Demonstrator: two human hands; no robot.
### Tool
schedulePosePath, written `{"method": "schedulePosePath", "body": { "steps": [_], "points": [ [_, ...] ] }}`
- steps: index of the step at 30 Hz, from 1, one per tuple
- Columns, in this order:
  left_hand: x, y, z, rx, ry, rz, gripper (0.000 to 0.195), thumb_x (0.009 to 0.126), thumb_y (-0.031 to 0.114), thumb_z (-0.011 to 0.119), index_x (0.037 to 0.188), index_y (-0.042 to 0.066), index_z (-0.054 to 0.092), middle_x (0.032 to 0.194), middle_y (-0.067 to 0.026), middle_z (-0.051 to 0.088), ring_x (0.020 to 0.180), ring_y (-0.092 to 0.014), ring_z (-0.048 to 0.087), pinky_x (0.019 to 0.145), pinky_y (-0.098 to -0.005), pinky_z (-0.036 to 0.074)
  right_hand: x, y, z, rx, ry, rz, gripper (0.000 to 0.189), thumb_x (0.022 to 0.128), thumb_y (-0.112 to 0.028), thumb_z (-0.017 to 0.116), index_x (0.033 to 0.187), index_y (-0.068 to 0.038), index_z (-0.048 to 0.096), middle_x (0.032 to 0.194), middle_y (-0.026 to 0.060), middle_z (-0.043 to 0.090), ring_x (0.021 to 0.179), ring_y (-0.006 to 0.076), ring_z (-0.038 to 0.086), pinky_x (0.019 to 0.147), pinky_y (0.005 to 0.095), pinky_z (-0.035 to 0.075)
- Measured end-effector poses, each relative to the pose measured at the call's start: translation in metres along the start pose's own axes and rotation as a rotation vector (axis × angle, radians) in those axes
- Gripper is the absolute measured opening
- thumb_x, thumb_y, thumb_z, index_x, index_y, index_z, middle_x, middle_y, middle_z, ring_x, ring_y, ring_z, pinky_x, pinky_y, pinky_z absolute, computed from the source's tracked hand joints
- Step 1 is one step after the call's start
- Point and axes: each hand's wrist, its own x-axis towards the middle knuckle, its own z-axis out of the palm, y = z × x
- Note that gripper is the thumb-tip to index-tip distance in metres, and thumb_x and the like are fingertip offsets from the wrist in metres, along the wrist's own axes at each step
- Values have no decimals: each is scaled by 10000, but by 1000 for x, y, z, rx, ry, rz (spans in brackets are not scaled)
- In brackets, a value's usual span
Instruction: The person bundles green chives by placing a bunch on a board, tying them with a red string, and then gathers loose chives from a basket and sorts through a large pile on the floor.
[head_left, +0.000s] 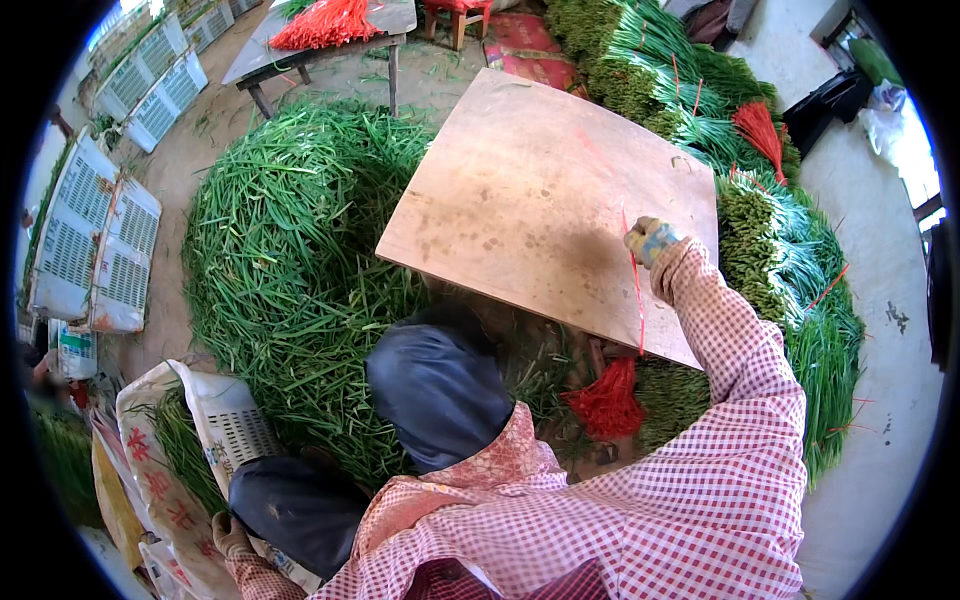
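My right hand (651, 238), in a stained knit glove, is closed on a thin red plastic tie (638, 300) above the wooden board (517, 195). The tie trails over the board's near edge toward a bunch of red ties (609, 401) hanging below it. At lower left, my gloved left hand (231, 534) is beside my knee, at a white plastic crate (238, 420) holding long green leaves, perhaps garlic chives (184, 442). Its fingers are partly hidden, and I cannot tell whether they grip anything.
A large heap of loose green leaves (300, 247) lies left of the board. Tied green bundles (750, 240) are stacked along the right, with another red tie bunch (759, 135) on them. White crates (124, 262) stand at far left; a low table (322, 56) is behind.
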Motion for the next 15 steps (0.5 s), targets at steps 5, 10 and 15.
{"method": "schedulePosePath", "body": {
  "steps": [5,10,15],
  "points": [
    [-1,-14,3,-49,-6,-106,269,906,0,671,1172,28,638,1080,-74,700,975,-190,644,886,-312,517,54,-6,6,310,-12,191,224,884,-261,603,939,-66,698,737,79,677,584,176,624,542,335,495],
    [-76,20,-14,-24,41,216,407,886,55,693,1278,12,593,1171,-124,663,1091,-221,623,994,-330,475,107,-1,32,-79,-36,-80,196,922,-289,624,936,-98,664,669,35,598,542,169,566,477,315,455],
    [-181,18,-23,123,221,137,645,814,164,765,1386,31,498,1276,-186,605,1181,-317,588,1006,-406,472,100,7,-6,264,89,-253,194,936,-300,629,952,-107,651,658,21,571,545,165,553,468,307,445]
  ]
}}
